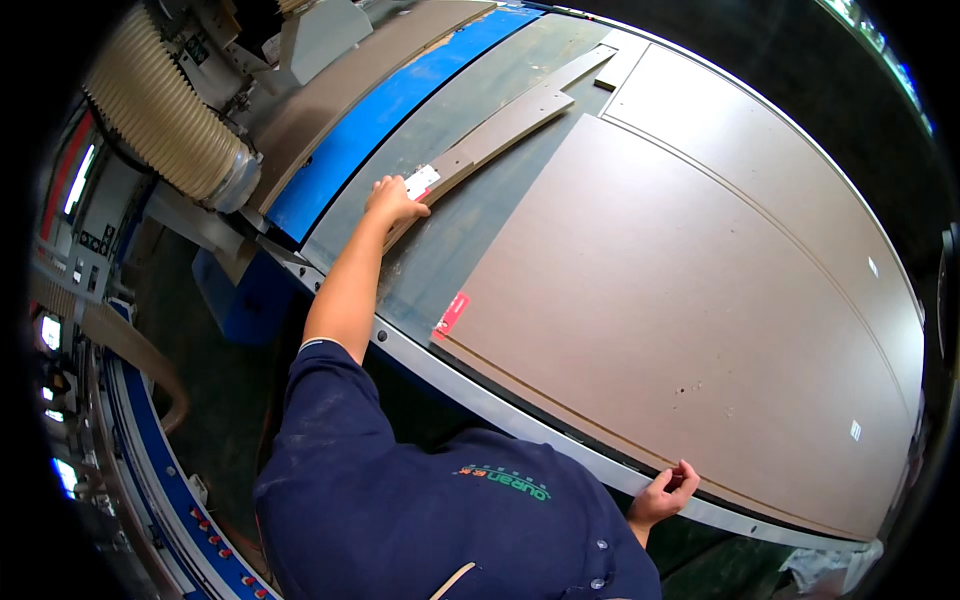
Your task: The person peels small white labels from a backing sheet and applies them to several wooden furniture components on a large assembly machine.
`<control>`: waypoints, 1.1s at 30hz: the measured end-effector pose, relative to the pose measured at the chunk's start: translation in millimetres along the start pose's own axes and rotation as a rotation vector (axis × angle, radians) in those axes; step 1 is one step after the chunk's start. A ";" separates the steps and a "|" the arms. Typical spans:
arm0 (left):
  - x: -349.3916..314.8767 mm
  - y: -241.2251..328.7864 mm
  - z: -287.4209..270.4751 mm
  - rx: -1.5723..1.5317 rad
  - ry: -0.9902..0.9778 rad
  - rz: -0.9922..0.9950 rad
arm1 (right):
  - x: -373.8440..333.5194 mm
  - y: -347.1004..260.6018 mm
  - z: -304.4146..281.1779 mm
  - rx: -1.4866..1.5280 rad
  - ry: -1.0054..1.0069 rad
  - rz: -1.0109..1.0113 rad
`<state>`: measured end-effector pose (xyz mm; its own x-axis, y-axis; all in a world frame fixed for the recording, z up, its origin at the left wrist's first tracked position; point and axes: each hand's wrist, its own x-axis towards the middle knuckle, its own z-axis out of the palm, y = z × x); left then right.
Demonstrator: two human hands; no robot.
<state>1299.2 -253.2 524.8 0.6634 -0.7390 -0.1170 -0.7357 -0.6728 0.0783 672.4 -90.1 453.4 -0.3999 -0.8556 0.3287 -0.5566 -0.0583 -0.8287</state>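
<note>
My left hand (393, 203) is closed around the near end of a narrow brown board strip (480, 143), beside a white and red label (422, 182) on it. The strip lies at a slant on the grey table bed (450, 240). My right hand (665, 494) is at the front edge of a large brown panel (680, 290), palm turned up. Its fingers are loosely curled and apart from the thumb, with nothing visible in them. A red label (452, 314) is at the panel's near left corner.
Another brown panel (770, 160) adjoins the large one at the far side. A blue strip (390, 115) runs along the bed's left. A ribbed hose (165, 110) hangs at the upper left. A metal rail (480, 405) edges the table in front of me. Clear plastic (830, 565) hangs at the lower right.
</note>
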 end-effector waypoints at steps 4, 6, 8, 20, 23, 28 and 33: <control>-5.8 -5.1 5.4 -0.025 -0.017 -0.042 | -0.4 -5.3 0.2 -0.005 0.002 -0.005; -7.5 -6.4 9.4 -0.017 0.018 -0.050 | 0.8 -7.8 0.3 -0.022 0.002 -0.014; -7.6 -10.0 12.3 -0.011 0.053 -0.064 | -0.1 -7.0 0.5 -0.039 -0.003 -0.026; 1.6 -7.0 9.6 -0.082 -0.014 -0.071 | 1.1 -13.2 -1.5 -0.067 0.034 0.004; 0.8 -12.9 0.7 -0.031 -0.008 -0.005 | 4.2 -18.4 -0.6 -0.054 0.015 -0.077; -7.4 3.7 -31.8 -0.207 -0.089 0.077 | 4.0 -16.0 -0.6 -0.057 0.046 -0.091; -27.2 23.8 -66.6 -0.213 -0.155 0.143 | 2.8 -11.5 -3.7 -0.002 0.038 -0.088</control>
<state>1272.7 -251.4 595.8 0.5142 -0.8240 -0.2378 -0.7641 -0.5661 0.3093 675.0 -89.8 465.6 -0.3768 -0.8273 0.4167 -0.5923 -0.1308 -0.7951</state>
